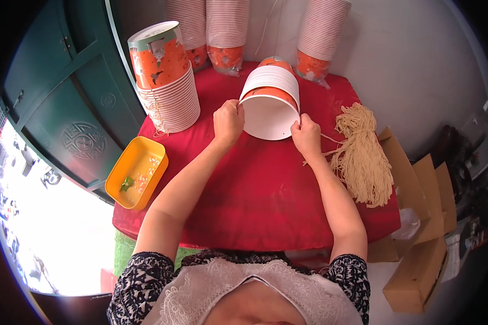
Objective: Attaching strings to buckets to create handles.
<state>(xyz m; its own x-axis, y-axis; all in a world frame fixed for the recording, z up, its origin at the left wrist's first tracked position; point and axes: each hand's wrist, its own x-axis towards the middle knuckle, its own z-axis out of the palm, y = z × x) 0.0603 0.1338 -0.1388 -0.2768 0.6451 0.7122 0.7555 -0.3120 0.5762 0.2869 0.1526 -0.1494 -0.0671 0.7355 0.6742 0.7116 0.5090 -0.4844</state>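
A short stack of nested paper buckets [276, 77], orange with white rims, lies tipped on the red-covered table. Its front bucket [268, 120] faces me with its white inside showing. My left hand [229, 122] is closed on the left side of that bucket's rim. On the opposite side, my right hand [307, 132] pinches the rim with the thumb toward the mouth. Close to the right wrist, loose strands run out from a thick bundle of beige string [361, 157]. Whether any strand is held in my fingers I cannot tell.
At left stand a tall stack of buckets [168, 103] and a yellow plastic tub [122, 197] holding small bits. More wrapped bucket stacks [225, 32] line the back wall. Cardboard boxes [417, 276] sit beyond the right edge of the red tablecloth [244, 200]. A green door [73, 103] is at left.
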